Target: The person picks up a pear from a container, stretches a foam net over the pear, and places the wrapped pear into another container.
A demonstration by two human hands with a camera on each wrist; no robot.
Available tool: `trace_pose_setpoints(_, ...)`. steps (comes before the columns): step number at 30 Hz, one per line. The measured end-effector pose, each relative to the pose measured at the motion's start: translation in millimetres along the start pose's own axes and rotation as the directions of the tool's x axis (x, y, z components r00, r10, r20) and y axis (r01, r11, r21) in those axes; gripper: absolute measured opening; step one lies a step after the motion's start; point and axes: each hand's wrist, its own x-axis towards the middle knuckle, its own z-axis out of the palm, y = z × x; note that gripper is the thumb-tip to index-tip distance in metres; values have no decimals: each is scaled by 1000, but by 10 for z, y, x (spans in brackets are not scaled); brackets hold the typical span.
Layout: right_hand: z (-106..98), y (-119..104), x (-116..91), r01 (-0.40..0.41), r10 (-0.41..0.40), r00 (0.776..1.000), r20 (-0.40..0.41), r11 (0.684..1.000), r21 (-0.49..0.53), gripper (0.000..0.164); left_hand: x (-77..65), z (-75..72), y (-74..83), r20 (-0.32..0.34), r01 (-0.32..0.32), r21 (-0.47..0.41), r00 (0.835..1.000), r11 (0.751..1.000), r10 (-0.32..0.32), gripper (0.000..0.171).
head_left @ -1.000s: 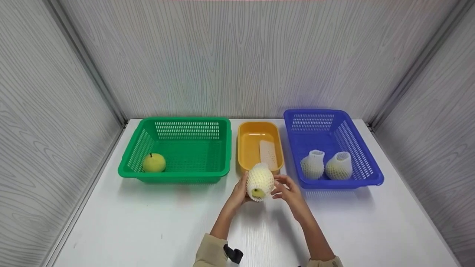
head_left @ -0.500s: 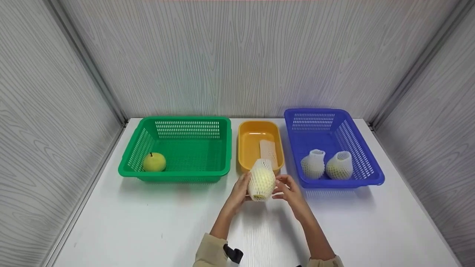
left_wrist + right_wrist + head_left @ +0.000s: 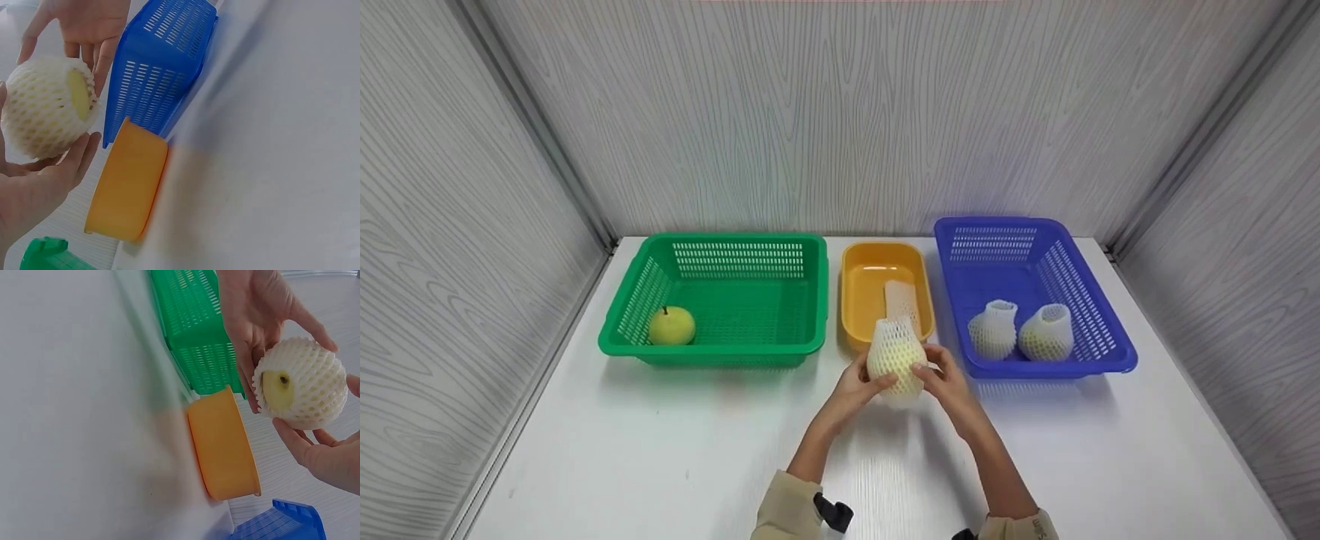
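Note:
A pale yellow pear in a white foam net [image 3: 897, 358] is held between both hands above the table, in front of the yellow tub. My left hand [image 3: 849, 391] grips its left side, thumb across the front. My right hand [image 3: 949, 382] holds the right side, its thumb on the net and fingers behind. The net's narrow open end points up and away in the head view. In the right wrist view, the fruit's bare end with a dark spot [image 3: 284, 379] shows through the other opening. Both hands also appear around the netted pear [image 3: 45, 109] in the left wrist view.
At the left, a green basket [image 3: 712, 350] contains one bare yellow pear [image 3: 672, 327]. The yellow tub [image 3: 859, 277] has a flat white foam net [image 3: 898, 298] inside. Two netted pears, one left [image 3: 992, 334] and one right [image 3: 1046, 337], sit in the blue basket [image 3: 1039, 369].
The netted pear has been tipped, so its stem end no longer faces the head camera. Both thumbs have come onto its front, and my right hand has closed in against it.

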Motion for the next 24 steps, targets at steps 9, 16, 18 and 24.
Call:
trace_pose_setpoints(9, -53, -49, 39, 62, -57, 997, 59, 995, -79, 46, -50, 45, -18, 3, -48, -25, 999, 999, 48, 82)
trace_pose_setpoints(16, -43, -155, 15, 115, -110, 993, 36, 980, -160, 45, 15, 113, -99, -126, -101, 113, 985, 989, 115, 81)
trace_pose_setpoints(18, -8, -162, 8, 132, -129, 991, 32, 975, -178, 51, 73, 142, -189, -188, -142, 195, 966, 971, 179, 81)
trace_pose_setpoints(24, 136, -79, 23, 163, -159, 987, 34, 959, -233, 79, 157, 288, -382, -297, -263, 432, 862, 863, 412, 83)
